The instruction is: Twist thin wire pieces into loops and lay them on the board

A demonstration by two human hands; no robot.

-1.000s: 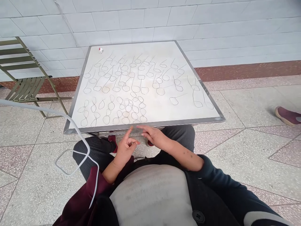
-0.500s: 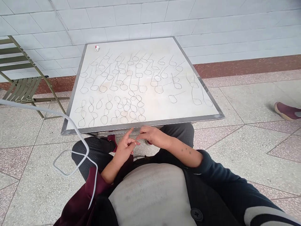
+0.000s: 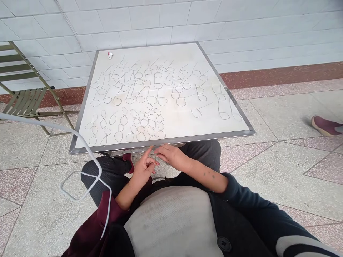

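Observation:
In the head view my left hand (image 3: 142, 169) is just below the table's near edge, index finger stretched out, thumb pressed towards the bent fingers. Anything in that pinch is too fine to make out. Close to its right, my right hand (image 3: 173, 156) has its fingers bent and held together; what lies between the tips is hidden. The hands are slightly apart. In front of them, on the white table (image 3: 177, 128), lie many thin wires. Several near-side ones are twisted into double-loop shapes (image 3: 121, 131); farther back, wires with one loop and a straight tail (image 3: 197, 112) are spread out.
A small red-and-white object (image 3: 110, 55) sits at the table's far left corner. A white cable (image 3: 91, 153) hangs in front at left. A green folding chair (image 3: 29, 85) stands left, by the tiled wall (image 3: 150, 21). At right a person's shoe (image 3: 325, 125) is on the floor.
My right hand has drawn slightly apart from the left, its fingertips lifting up away from the left thumb. The wires on the table have not moved.

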